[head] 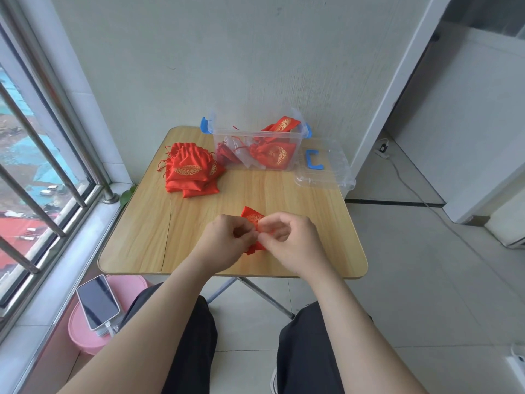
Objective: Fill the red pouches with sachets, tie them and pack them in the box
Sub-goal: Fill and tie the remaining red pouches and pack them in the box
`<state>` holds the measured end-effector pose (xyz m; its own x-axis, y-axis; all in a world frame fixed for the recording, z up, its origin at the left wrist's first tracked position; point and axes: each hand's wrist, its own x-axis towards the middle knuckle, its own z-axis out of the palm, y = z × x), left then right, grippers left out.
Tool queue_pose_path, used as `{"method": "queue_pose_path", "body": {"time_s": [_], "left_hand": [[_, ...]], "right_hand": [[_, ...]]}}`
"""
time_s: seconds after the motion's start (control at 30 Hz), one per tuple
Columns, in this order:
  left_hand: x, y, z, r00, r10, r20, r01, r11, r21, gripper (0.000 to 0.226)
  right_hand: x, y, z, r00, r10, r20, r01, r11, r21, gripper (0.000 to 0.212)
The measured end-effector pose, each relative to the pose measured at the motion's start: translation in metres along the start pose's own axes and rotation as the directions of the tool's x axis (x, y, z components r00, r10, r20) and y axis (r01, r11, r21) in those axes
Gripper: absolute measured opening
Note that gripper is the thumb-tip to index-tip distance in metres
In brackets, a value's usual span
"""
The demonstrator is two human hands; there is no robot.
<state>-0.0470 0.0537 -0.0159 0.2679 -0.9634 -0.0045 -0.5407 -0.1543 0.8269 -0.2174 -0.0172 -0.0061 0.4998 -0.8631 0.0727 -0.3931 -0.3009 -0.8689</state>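
- Dark trousers (pixel 184 351) and both bare forearms are closest to the lens, on the near side of the table (pixel 136 228) from the box (pixel 216 123).
- Left hand (pixel 227 237): fingers curled, tips pinching red fabric or cord at the pouch (pixel 251 216). Which of the two is hidden.
- Right hand (pixel 289 237): same, thumb and forefinger nipped together on the pouch, other fingers loosely bent.
- Pouch sits between both hands, well short of the box. Its long axis runs away from the person toward the box, with the gold-print end far and the near end poking out below the knuckles.
- Judgement: tying step. The neck looks to be at the fingers, so the cords get pulled sideways, then the pouch goes forward to the box. Both hands are equally near.
- Pouch pile (pixel 190 172) lies just left of the box; packed pouches (pixel 272 152) are inside it.
- Lid (pixel 326 172) lies just right of the box.
- No loose sachets visible.
- Phone (pixel 98 301) lies far nearer than the box, on the left.
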Motion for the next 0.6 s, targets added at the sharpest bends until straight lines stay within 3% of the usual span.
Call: {"method": "queue_pose_path", "body": {"time_s": [0.1, 0.27, 0.6], "left_hand": [[0.001, -0.003, -0.001, 0.999, -0.047, 0.024, 0.049, 0.994, -0.102, 0.020], [-0.001, -0.004, -0.003, 0.993, -0.084, 0.081, 0.101, 0.969, -0.226, 0.018], [-0.001, -0.004, -0.009, 0.977, -0.170, 0.129, 0.209, 0.890, -0.406, 0.015]], "right_hand": [[0.000, 0.002, 0.007, 0.992, -0.127, 0.016, 0.128, 0.979, -0.161, 0.015], [0.005, 0.005, 0.007, 0.982, -0.182, 0.048, 0.188, 0.960, -0.207, 0.021], [0.009, 0.008, 0.017, 0.915, -0.402, 0.028, 0.384, 0.852, -0.355, 0.010]]}}
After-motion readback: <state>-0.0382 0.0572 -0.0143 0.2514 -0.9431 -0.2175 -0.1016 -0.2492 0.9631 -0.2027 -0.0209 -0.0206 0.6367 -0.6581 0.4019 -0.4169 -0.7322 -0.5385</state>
